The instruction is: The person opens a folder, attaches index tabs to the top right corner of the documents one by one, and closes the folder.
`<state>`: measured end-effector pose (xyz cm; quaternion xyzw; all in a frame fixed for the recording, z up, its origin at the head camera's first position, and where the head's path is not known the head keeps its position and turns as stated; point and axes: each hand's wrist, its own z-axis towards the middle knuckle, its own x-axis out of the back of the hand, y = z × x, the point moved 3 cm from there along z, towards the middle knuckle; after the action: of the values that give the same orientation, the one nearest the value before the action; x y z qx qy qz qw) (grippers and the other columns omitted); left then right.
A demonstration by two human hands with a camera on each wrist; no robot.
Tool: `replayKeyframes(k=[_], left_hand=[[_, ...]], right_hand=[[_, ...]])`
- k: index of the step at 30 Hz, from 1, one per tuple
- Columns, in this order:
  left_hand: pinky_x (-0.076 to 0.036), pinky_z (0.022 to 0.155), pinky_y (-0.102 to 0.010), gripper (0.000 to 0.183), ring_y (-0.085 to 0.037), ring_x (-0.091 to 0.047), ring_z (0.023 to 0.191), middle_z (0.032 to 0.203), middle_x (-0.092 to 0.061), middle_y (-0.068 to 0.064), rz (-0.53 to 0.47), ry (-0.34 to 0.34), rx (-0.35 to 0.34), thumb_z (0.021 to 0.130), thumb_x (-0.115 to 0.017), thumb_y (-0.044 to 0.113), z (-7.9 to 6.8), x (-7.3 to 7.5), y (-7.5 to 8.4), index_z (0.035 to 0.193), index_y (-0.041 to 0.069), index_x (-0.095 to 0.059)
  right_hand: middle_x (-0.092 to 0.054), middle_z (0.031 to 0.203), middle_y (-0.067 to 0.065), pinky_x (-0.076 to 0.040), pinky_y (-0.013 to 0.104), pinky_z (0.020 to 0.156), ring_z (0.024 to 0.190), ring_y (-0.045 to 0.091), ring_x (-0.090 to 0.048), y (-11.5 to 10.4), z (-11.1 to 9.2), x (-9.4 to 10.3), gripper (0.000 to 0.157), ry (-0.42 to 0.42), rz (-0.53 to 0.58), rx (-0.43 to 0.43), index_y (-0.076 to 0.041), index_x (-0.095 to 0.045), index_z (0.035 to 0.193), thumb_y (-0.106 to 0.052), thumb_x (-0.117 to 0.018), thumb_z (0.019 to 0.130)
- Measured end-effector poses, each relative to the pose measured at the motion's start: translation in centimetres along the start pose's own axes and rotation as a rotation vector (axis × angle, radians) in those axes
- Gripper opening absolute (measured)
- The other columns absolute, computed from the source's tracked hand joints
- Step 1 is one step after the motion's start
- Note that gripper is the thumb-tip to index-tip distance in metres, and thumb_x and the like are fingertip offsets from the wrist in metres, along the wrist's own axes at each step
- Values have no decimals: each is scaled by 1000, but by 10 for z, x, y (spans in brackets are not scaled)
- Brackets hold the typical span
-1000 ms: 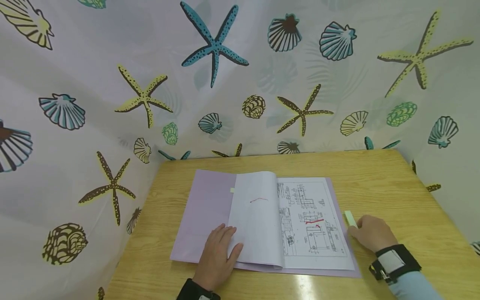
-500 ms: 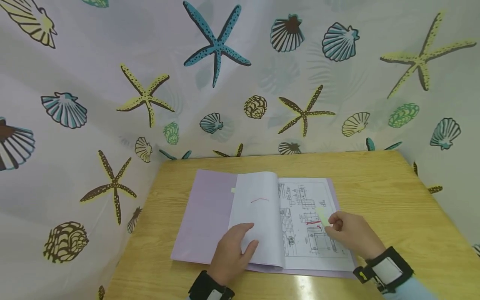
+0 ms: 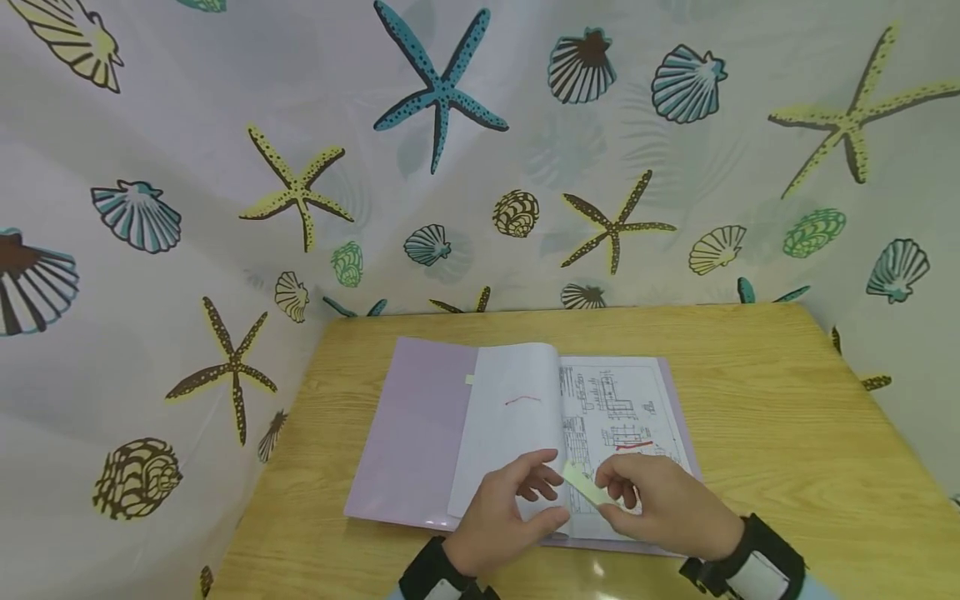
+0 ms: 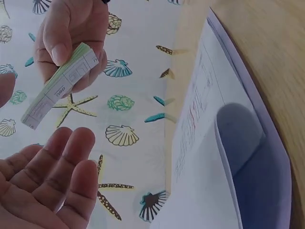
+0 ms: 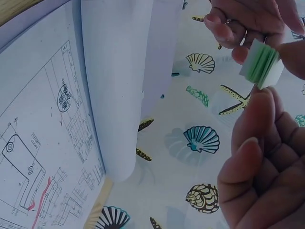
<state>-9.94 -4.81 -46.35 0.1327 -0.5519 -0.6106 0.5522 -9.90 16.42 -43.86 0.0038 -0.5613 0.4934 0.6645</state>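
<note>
My right hand (image 3: 671, 504) pinches a slim pad of pale green sticky notes (image 3: 583, 482) between thumb and fingers, above the lower part of an open lilac folder (image 3: 420, 425). Printed marks cover the pad's underside, turned to the left wrist view, where the sticky-note pad (image 4: 59, 90) slants. Its layered edge appears in the right wrist view. My left hand (image 3: 510, 517) hovers just left of the pad, fingers loosely bent and thumb apart, holding nothing. Below the hands lie a turned white page (image 3: 510, 425) and a technical drawing (image 3: 622, 392) with red pen strokes.
The folder lies on a wooden table (image 3: 765, 400). A small pale tab (image 3: 469, 379) sticks out at the turned page's left edge. A curtain (image 3: 465, 200) printed with shells and starfish hangs behind the table and along its sides.
My right hand has carried the sticky-note pad leftward from beside the folder to over its middle. My left hand has lifted off the page and moved right, toward the pad.
</note>
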Motion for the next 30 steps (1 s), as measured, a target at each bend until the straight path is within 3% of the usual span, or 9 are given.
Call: replayKeyframes(k=[4,11,19,30], left_hand=[[-54,67,-27,49,-7,-61,82,96,-66,-6,-100,-45,-20,87,-68,19,1,-2,11,131,8,-47],[-54,65,-27,32,-10,-62,81,90,-67,-8,-150,-29,-59,86,-66,7,5,10,43,116,3,-55],[-55,65,-28,24,-8,-60,76,87,-66,-5,-195,-23,-11,86,-67,8,8,9,41,108,6,-60],[-55,69,-29,20,-10,-63,80,92,-68,-8,-195,68,-18,87,-65,5,12,12,43,106,4,-58]], right_hand=[[-51,78,-19,-41,11,54,64,-3,-46,-10,2,-2,29,6,-12,93,-25,-57,94,-16,-75,73],[-52,80,-19,-41,10,55,65,-3,-47,-15,3,-4,31,7,-14,144,-25,-57,95,-16,-76,72],[-53,82,-17,-41,9,59,68,-2,-47,-23,7,-2,32,41,-23,197,-23,-58,97,-15,-76,71],[-53,95,-18,-44,12,66,78,0,-49,-19,9,-3,37,136,-80,151,-26,-57,106,-28,-78,76]])
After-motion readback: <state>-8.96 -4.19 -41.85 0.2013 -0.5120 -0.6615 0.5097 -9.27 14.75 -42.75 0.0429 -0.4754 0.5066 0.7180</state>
